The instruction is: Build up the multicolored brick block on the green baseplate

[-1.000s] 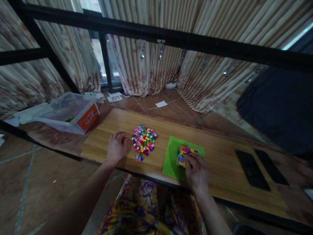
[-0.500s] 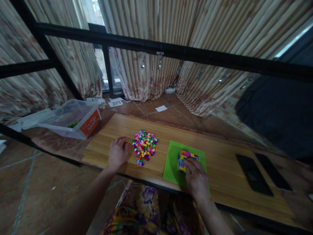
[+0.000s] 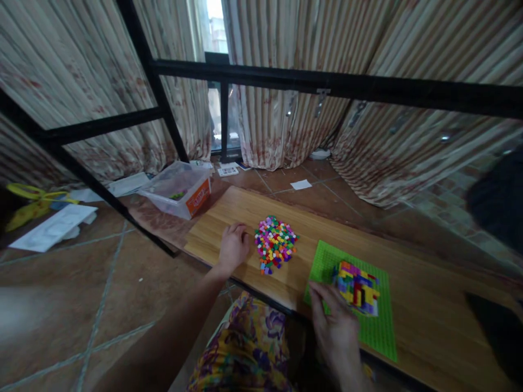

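Note:
A loose pile of small multicoloured toy bricks (image 3: 275, 239) lies on the wooden tabletop. Just left of it my left hand (image 3: 234, 249) rests on the wood, fingers loosely bent and apart from the thumb, nothing visible in it. To the right is a bright green studded baseplate (image 3: 379, 340), bearing a blocky build of coloured bricks (image 3: 359, 288) in yellow, red, blue, purple and orange. My right hand (image 3: 337, 324) is over the plate's front-left part, left of the build and apart from it. Its fingers reach forward, thumb a little away, with no brick visible between them.
A clear plastic box (image 3: 177, 190) with an orange label stands beyond the table's left end, some green pieces inside. A dark flat slab (image 3: 494, 326) lies at the right. A black metal bar (image 3: 261, 76) crosses above, before curtains. A white moulded tray (image 3: 53, 226) lies far left.
My right hand has drawn back from the brick build toward the plate's front-left side, uncovering the build. The camera has turned left, so everything appears shifted right. My left hand stays beside the pile.

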A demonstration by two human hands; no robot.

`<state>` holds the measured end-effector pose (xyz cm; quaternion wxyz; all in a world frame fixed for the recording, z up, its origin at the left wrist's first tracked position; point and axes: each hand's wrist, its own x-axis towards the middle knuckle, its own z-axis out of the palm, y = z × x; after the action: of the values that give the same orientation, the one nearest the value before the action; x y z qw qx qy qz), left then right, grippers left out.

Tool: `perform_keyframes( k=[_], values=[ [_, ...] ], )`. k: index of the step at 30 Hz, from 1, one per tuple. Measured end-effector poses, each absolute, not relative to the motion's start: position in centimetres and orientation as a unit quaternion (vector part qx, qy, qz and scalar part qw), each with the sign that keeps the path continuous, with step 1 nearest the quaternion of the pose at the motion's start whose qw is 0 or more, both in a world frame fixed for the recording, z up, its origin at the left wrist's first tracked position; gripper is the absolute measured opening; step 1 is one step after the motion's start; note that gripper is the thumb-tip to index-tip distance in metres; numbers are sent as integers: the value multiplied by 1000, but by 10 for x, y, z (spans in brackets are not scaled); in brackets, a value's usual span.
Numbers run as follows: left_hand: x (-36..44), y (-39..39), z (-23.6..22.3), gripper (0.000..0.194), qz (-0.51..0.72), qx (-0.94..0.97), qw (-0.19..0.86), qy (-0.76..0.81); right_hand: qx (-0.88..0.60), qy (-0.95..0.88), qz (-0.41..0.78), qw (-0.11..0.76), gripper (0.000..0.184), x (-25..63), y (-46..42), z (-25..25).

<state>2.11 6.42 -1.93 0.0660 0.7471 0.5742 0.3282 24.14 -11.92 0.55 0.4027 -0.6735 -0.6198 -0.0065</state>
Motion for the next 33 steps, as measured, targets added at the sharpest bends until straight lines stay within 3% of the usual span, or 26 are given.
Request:
perform_keyframes(
  k=[5,13,26,33],
  values=[
    [22,63,-19,24,331,743,78,577,-641,-667,90,369,25,189,-94,-5],
    [21,63,-20,23,336,740,95,575,-659,-682,55,313,23,178,-69,-16],
    [19,66,-20,23,339,748,79,565,-665,-649,102,355,18,190,-80,-11],
    [16,70,-20,25,326,754,70,566,-676,-668,83,300,20,194,-79,-4]
  ],
)
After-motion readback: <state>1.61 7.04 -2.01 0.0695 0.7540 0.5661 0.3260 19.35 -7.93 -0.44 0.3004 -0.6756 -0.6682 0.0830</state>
